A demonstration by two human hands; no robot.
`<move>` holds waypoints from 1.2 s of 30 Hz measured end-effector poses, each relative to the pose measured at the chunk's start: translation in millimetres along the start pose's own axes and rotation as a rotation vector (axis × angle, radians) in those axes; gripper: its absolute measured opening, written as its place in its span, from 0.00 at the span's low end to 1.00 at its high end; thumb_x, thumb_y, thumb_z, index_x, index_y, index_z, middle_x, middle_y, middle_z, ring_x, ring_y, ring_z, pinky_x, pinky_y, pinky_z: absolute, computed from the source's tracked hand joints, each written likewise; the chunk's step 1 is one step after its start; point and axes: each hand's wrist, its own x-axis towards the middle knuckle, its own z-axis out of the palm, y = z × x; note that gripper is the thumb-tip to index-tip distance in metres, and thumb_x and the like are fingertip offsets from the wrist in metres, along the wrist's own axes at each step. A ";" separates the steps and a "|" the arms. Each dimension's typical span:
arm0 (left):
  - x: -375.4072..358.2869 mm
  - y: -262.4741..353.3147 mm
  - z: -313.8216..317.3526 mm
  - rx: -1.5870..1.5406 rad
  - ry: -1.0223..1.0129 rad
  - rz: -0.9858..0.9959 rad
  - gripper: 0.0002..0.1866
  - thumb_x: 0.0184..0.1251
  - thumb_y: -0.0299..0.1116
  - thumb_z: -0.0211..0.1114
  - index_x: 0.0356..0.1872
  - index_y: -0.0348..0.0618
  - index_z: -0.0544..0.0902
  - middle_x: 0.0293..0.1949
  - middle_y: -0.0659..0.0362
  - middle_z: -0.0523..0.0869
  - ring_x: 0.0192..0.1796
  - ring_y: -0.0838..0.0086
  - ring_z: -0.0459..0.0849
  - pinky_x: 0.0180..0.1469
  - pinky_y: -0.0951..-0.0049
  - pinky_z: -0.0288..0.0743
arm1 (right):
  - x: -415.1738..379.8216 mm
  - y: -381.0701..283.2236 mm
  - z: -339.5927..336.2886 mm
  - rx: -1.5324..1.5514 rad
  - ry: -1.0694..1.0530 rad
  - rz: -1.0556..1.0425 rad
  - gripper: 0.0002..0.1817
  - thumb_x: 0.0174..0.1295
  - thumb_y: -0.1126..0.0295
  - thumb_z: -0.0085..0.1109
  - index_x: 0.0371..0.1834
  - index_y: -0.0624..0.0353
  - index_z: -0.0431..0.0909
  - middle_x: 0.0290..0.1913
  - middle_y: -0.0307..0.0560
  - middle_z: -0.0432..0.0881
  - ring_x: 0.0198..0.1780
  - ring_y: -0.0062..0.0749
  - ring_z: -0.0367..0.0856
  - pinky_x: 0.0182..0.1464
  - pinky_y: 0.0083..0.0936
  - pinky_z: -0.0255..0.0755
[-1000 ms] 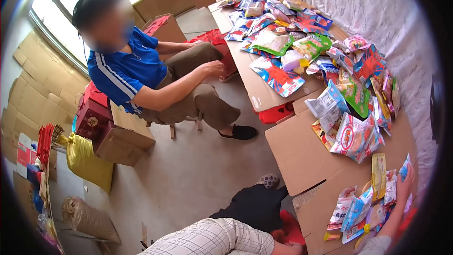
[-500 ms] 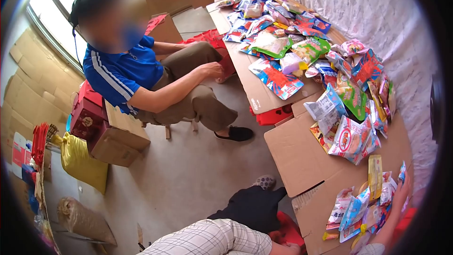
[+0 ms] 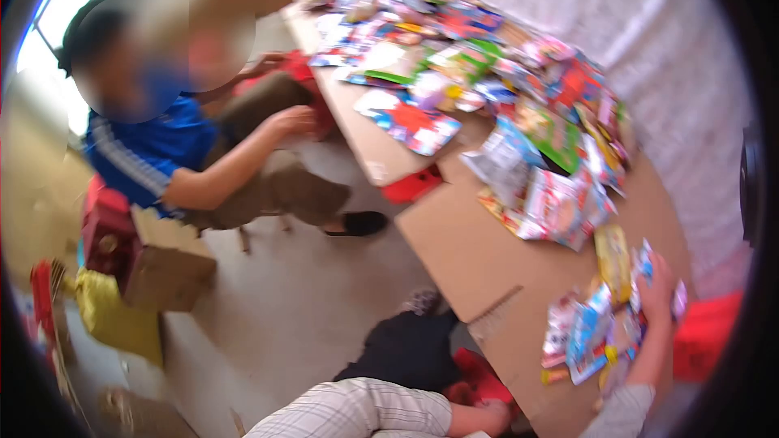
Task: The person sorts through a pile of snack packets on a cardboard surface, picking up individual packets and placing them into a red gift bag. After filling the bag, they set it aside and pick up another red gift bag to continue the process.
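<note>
My right hand point(image 3: 656, 288) reaches over a small pile of snack packets at the near end of the cardboard-covered table point(image 3: 454, 247). Its fingers are closed around a small blue-and-white snack packet point(image 3: 643, 264). Beside it lie a yellow packet point(image 3: 613, 258), a light-blue packet point(image 3: 590, 332) and a pink-and-white packet point(image 3: 560, 328). Low in the view, below the table edge, my left hand point(image 3: 489, 415) grips a red bag point(image 3: 479, 373). The blur and my forearm partly hide its fingers.
A large heap of snack packets point(image 3: 454, 57) covers the table's far part. Another person in a blue shirt point(image 3: 166, 134) sits across on the left, hands by red material. A cardboard box point(image 3: 166, 264), a yellow sack point(image 3: 118, 316) and a red box point(image 3: 710, 337) stand around.
The view has swung, so most things sit further left and the picture is blurred. My right hand has moved inward over the small pile with the packet. My left hand stays at the red bag.
</note>
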 end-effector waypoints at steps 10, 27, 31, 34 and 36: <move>116.5 31.8 16.1 0.009 -0.351 -0.194 0.25 0.67 0.54 0.61 0.61 0.59 0.81 0.60 0.62 0.84 0.60 0.56 0.81 0.63 0.51 0.71 | 25.9 -64.6 -35.1 -0.049 0.133 -0.109 0.29 0.60 0.65 0.64 0.65 0.61 0.73 0.66 0.57 0.75 0.69 0.53 0.70 0.72 0.43 0.62; -19.8 0.1 46.3 -0.321 0.293 -0.043 0.34 0.60 0.51 0.70 0.66 0.49 0.77 0.59 0.53 0.84 0.56 0.46 0.83 0.53 0.47 0.77 | 197.6 -275.7 22.1 0.002 -0.011 -0.384 0.41 0.58 0.69 0.64 0.78 0.39 0.60 0.80 0.49 0.57 0.79 0.55 0.57 0.77 0.49 0.54; -38.1 -2.4 42.0 -0.272 0.265 -0.018 0.32 0.60 0.45 0.71 0.66 0.47 0.76 0.56 0.48 0.85 0.53 0.44 0.85 0.49 0.46 0.78 | 202.2 -242.9 36.4 0.085 0.032 -0.388 0.29 0.65 0.75 0.52 0.70 0.37 0.73 0.75 0.41 0.69 0.77 0.48 0.62 0.74 0.57 0.55; -43.6 -4.0 42.3 -0.240 0.295 -0.045 0.32 0.61 0.44 0.70 0.66 0.45 0.76 0.54 0.48 0.86 0.52 0.45 0.85 0.49 0.48 0.78 | 180.4 -206.0 24.9 0.035 0.071 -0.443 0.23 0.67 0.74 0.49 0.64 0.41 0.79 0.70 0.41 0.75 0.74 0.45 0.67 0.71 0.48 0.62; -48.7 -4.6 43.4 -0.187 0.331 -0.020 0.31 0.60 0.43 0.70 0.64 0.45 0.78 0.52 0.48 0.87 0.49 0.48 0.87 0.48 0.51 0.78 | 160.4 -183.4 9.5 0.016 0.060 -0.466 0.22 0.66 0.74 0.50 0.62 0.43 0.79 0.68 0.42 0.76 0.73 0.45 0.68 0.70 0.44 0.64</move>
